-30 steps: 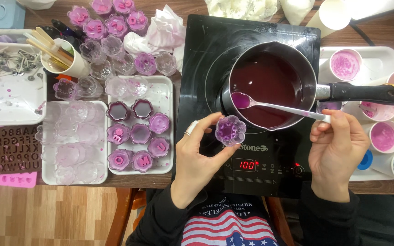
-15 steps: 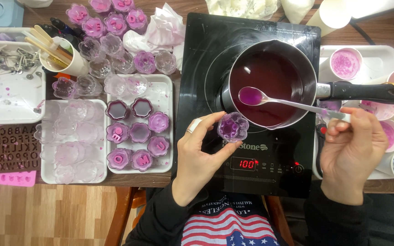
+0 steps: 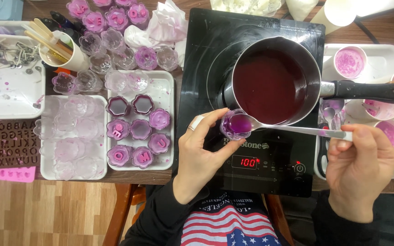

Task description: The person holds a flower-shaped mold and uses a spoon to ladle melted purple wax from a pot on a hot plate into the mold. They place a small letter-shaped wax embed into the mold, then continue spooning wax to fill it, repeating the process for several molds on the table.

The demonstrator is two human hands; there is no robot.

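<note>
My left hand (image 3: 200,148) holds a small clear flower-shaped cup (image 3: 230,132) with purple liquid in it, over the black induction cooker (image 3: 251,155), just in front of the pot. My right hand (image 3: 360,166) grips the handle of a metal spoon (image 3: 292,130). The spoon's bowl, full of purple liquid, rests over the cup's mouth. The steel pot (image 3: 274,82) holds dark purple liquid, and its black handle (image 3: 370,90) points right.
A white tray (image 3: 165,91) left of the cooker carries several filled purple cups. Another tray (image 3: 46,168) holds empty clear cups. More cups, a paper cup of wooden sticks (image 3: 58,48), a wick tray (image 3: 5,100), letter moulds (image 3: 5,146) and paper cups (image 3: 349,61) surround them.
The spoon has come out of the pot with liquid and moved left and down onto the cup. My left hand has kept the cup nearly still.
</note>
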